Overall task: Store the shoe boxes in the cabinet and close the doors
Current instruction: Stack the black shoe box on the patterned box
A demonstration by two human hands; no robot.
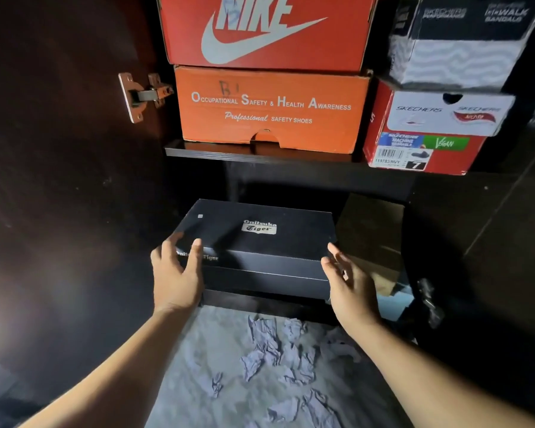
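A black Onitsuka Tiger shoe box [260, 242] lies on the lowest level of the dark cabinet, its front end toward me. My left hand [176, 273] grips its front left corner, fingers over the lid. My right hand [349, 282] is at the front right corner with fingers spread, touching or just off the box side. On the shelf [223, 152] above stand an orange safety shoes box [272, 109] with a red Nike box [266, 29] stacked on it. To the right are a red and white Skechers box [426, 134] and a black and white Skechers box [457, 38].
The left cabinet door [59, 149] stands open, its metal hinge [142, 95] showing. The right door [491, 242] is open too, dark, with a hinge [428, 301] low down. A brown box [371, 236] sits right of the black box. Crumpled grey paper [278, 356] lies on the floor.
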